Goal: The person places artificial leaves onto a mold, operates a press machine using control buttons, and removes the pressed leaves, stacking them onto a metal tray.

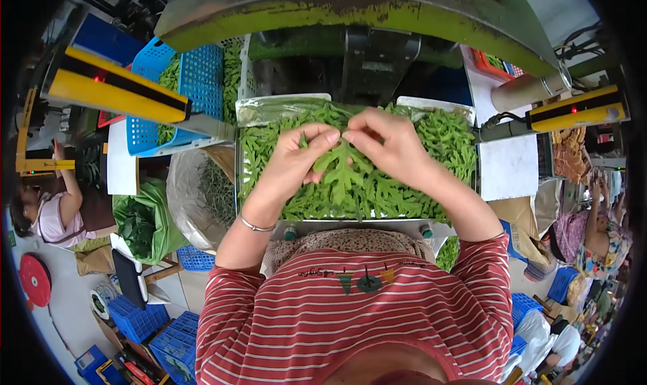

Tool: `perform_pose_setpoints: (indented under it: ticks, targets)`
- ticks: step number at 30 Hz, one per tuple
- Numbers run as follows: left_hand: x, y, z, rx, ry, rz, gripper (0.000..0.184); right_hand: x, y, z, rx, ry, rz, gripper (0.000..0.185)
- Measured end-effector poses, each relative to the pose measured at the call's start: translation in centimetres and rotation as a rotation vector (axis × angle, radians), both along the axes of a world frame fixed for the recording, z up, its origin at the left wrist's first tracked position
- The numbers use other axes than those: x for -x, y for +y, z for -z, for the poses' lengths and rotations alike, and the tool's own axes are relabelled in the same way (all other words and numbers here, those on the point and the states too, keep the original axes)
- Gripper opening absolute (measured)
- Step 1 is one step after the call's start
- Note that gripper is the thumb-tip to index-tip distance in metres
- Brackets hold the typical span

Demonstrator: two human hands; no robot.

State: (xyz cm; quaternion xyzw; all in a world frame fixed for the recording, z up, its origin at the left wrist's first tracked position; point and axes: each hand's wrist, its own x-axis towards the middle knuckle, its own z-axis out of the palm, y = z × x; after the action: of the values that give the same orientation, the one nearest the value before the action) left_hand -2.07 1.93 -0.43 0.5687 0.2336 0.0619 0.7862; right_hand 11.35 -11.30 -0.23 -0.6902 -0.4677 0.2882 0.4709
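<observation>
A lobed green leaf (342, 176) hangs from the fingers over a wide heap of similar leaves (411, 176). My left hand (303, 152) is closed in a pinch at the leaf's upper left, with a bit of green showing between thumb and forefinger. From the other side, my right hand (391, 142) pinches the top of the same leaf, thumb against forefinger. The two sets of fingertips almost meet. Beneath both hands the heap fills a shallow tray on the machine bed, whose front edge (357, 226) lies close to my body.
Overhead spans a heavy green machine beam (357, 17). Yellow sensor bars stand at left (121, 81) and right (573, 119). A blue perforated basket (202, 75) holds more leaves. A green sack (145, 216) sits at left. Other people (57, 210) are at both sides.
</observation>
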Motion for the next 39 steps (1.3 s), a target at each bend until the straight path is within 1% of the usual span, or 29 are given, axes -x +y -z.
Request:
perform_pose_setpoints:
  ticks: [4,6,9,11,14,16,17,19,21,22,24,25,29,30,34,35,39]
  targets:
    - [-1.1,0.3,-0.8,-0.072,-0.008,0.095,0.014,-0.2,0.5,0.8,-0.529,-0.890,0.085,0.016]
    - [-1.6,0.9,-2.1,-0.057,-0.046,0.081,0.013,-0.4,0.0,-1.6,-0.512,-1.000,0.152,0.017]
    - [-2.2,1.7,-4.1,0.001,-0.131,0.041,0.013,-2.3,-1.5,-6.5,-0.565,-1.042,0.189,0.018]
    - [-2.8,2.2,-4.3,-0.059,-0.151,0.044,0.012,-3.2,-2.5,-9.8,-0.610,-0.970,0.221,0.017]
    - [-3.5,2.6,-4.1,-0.221,-0.176,0.049,0.011,-5.3,-1.9,-11.8,-0.834,-0.663,0.328,0.017]
    - [-3.8,2.4,-4.1,-0.213,-0.183,0.056,0.011,-6.4,-0.8,-12.7,-0.781,-0.550,0.474,0.014]
    - [-4.0,2.2,-4.0,-0.202,-0.185,0.058,0.010,-7.1,0.0,-12.7,-0.782,-0.552,0.476,0.014]
    - [-4.0,1.8,-3.8,-0.177,-0.181,0.060,0.010,-8.7,1.6,-12.5,-0.693,-0.357,0.524,0.016]
    - [-4.1,1.8,-3.1,-0.172,-0.159,0.061,0.010,-10.7,2.9,-11.5,-0.564,-0.274,0.511,0.019]
    - [-4.2,1.9,-2.7,-0.171,-0.144,0.062,0.010,-11.9,3.6,-10.6,-0.565,-0.272,0.511,0.019]
    - [-4.5,2.1,-2.0,-0.170,-0.115,0.064,0.011,-14.2,4.8,-8.1,-0.339,-0.289,0.471,0.016]
    - [-4.6,2.2,-1.7,-0.170,-0.115,0.065,0.011,-14.7,5.0,-6.9,-0.339,-0.289,0.472,0.016]
    - [-5.0,2.5,-0.8,-0.180,-0.100,0.052,0.011,-16.1,5.7,-3.2,-0.154,-0.733,0.603,0.014]
    - [-5.1,2.5,-0.6,-0.175,-0.096,0.051,0.011,-16.1,5.7,-3.2,-0.149,-0.731,0.601,0.014]
    - [-5.5,2.7,-0.2,-0.155,-0.068,0.028,0.012,-15.5,5.1,-4.8,-0.296,-0.378,0.572,0.014]
    - [-5.5,2.8,-0.3,-0.155,-0.070,0.027,0.012,-15.5,5.2,-5.3,-0.297,-0.380,0.572,0.014]
    - [-5.4,2.5,-0.7,-0.161,-0.089,0.048,0.012,-15.3,5.1,-7.3,-0.252,-0.162,0.486,0.016]
